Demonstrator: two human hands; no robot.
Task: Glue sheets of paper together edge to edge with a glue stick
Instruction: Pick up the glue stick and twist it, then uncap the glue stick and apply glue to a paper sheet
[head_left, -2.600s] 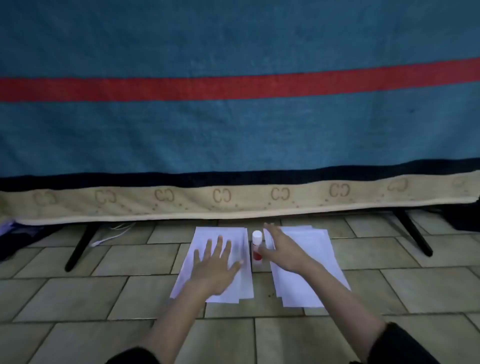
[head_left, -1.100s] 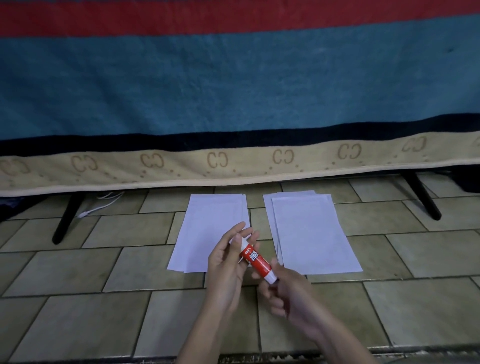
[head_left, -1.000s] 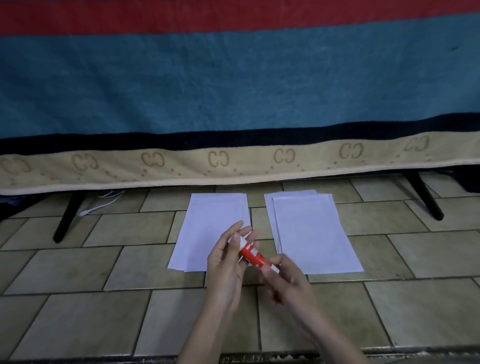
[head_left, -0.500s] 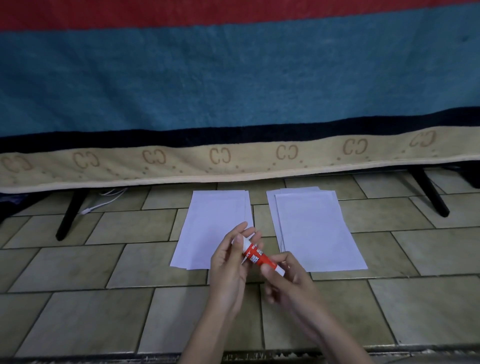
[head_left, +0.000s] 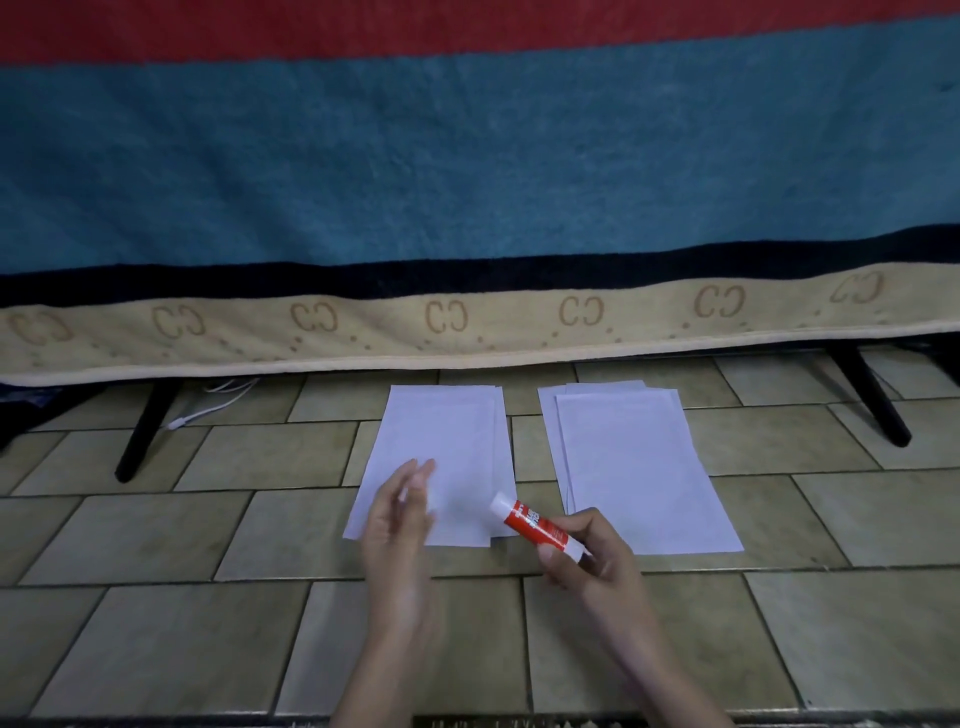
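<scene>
My right hand (head_left: 597, 566) grips the lower end of a red and white glue stick (head_left: 530, 522), whose white tip points up-left over the near right corner of the left paper stack (head_left: 447, 436). My left hand (head_left: 400, 525) hovers, blurred, above that stack's near edge, apart from the stick. A small pale spot shows between its fingers, too blurred to name. A second white paper stack (head_left: 634, 467) lies to the right, with a strip of tile between the two stacks.
The papers lie on a tiled floor (head_left: 156, 530). Behind them hangs a blue, red and beige blanket (head_left: 467, 182) over a frame with black legs at the left (head_left: 140, 431) and right (head_left: 872, 400). A white cable (head_left: 213, 400) lies under the left side.
My left hand has let go of the glue stick's upper end and moved left over the left stack. My right hand still holds the stick, now a little further right.
</scene>
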